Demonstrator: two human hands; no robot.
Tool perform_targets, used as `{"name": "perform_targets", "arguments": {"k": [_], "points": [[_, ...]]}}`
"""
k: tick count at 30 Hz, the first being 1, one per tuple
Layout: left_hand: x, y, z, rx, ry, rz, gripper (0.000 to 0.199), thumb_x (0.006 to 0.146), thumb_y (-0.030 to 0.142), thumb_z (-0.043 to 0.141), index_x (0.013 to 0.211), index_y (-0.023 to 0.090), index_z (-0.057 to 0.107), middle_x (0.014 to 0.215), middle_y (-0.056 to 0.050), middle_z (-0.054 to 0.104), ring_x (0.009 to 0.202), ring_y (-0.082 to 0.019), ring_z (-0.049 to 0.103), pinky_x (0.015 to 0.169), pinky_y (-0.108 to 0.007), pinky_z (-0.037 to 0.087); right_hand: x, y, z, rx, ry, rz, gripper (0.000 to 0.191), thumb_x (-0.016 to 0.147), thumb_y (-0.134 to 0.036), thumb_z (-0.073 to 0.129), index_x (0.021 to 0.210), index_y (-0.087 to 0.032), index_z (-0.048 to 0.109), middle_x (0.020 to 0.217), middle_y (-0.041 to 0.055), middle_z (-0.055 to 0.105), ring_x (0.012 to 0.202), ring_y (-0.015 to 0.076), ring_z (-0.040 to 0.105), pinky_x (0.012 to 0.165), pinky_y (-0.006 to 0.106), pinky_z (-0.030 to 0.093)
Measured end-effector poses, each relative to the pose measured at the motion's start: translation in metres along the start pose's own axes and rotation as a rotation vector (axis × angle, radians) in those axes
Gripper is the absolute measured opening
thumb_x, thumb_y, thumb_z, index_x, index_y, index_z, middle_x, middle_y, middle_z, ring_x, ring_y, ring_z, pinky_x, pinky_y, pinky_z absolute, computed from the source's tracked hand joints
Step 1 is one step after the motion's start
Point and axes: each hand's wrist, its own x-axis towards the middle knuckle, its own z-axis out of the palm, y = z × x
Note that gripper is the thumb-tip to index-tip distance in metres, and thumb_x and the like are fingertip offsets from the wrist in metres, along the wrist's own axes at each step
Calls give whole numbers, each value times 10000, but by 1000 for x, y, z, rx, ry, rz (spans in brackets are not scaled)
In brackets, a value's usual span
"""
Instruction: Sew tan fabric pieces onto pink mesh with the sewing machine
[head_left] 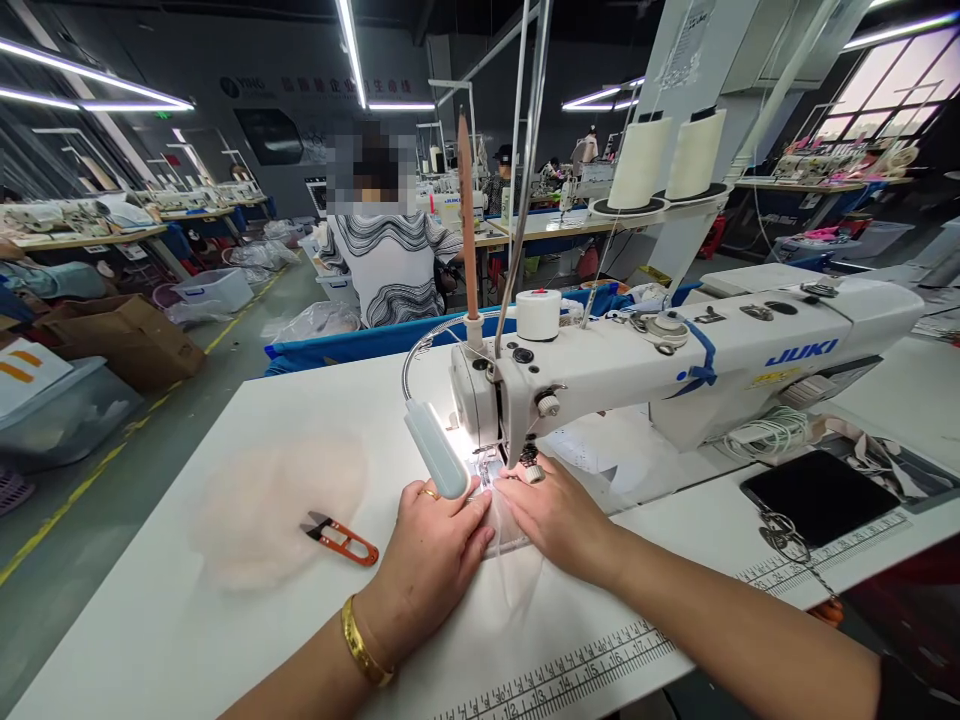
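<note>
The one view comes from the wearer's head, above and behind the left hand (pixel 435 545) and the right hand (pixel 555 515), facing forward and down. It sits near them: the left forearm (pixel 300 665) enters at the bottom edge, the right forearm (pixel 720 605) from the lower right. Both hands fall just below the frame's centre. The wide view takes in the tabletop (pixel 172 650) around them, the sewing machine (pixel 735 345) beyond and right of the right hand, and, far past both hands, a ceiling light (pixel 350 50) near the top edge.
</note>
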Motion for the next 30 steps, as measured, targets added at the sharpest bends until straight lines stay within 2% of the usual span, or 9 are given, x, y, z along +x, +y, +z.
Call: {"name": "perform_targets", "arguments": {"k": [3,6,7,8,11,13,15,21,30], "points": [[-3,4,-20,-86,-142,2,280,987,410,601,1197,235,661,1297,-94,679,1057,-312,631,944,-520,435,-4,-2,-17,137,-133,-23,57,998,-217,614,980,-195,663,1004,71,698,961,262,562,846,391,457],[-10,8,-35,-186,-260,72,673,775,635,805,1299,265,601,1378,-100,619,1178,-355,579,1025,-541,427,-8,-2,-35,295,-271,-119,428,866,-429,826,1204,-244,641,1214,53,678,1082,267,573,931,398,455],[-13,9,-35,-202,-267,90,727,732,615,846,1315,269,585,1410,-102,594,1231,-368,549,1058,-550,412,-8,-2,-39,317,-292,-149,485,831,-442,858,1220,-256,637,1275,51,657,1138,272,563,964,398,445],[-15,10,-33,-213,-254,98,644,758,533,847,1283,262,590,1415,-100,583,1261,-365,530,1077,-548,402,-9,-1,-40,320,-297,-170,432,841,-417,854,1184,-254,647,1303,51,646,1168,271,556,986,397,432],[-16,8,-15,-233,-157,34,84,927,153,540,964,216,580,1172,-78,655,1082,-264,589,951,-443,471,-8,1,-36,308,-236,-190,65,989,-264,679,963,-214,648,1196,44,693,1073,231,588,932,369,427],[-11,5,-2,-257,-85,-43,202,919,74,388,807,222,466,904,-48,631,834,-213,571,757,-359,476,-6,1,-29,338,-171,-189,158,1050,-216,546,912,-210,622,1045,31,719,945,201,604,857,348,428],[-2,4,5,-314,-27,-102,199,907,95,379,769,238,385,776,-15,566,701,-191,517,643,-322,437,-5,0,-22,372,-94,-162,211,1081,-241,471,923,-214,608,907,18,706,837,189,598,801,339,427],[18,2,-1,-423,79,-108,175,766,60,465,813,227,486,787,8,583,680,-164,539,630,-289,452,0,-6,-14,378,146,61,254,1094,-293,422,925,-223,599,878,35,686,824,208,609,772,337,476],[18,2,-6,-450,103,-112,196,888,165,576,708,208,642,686,31,599,608,-129,540,563,-253,436,2,-11,-16,461,166,121,238,1073,-271,434,911,-227,603,873,25,680,841,200,632,784,319,490]]}}
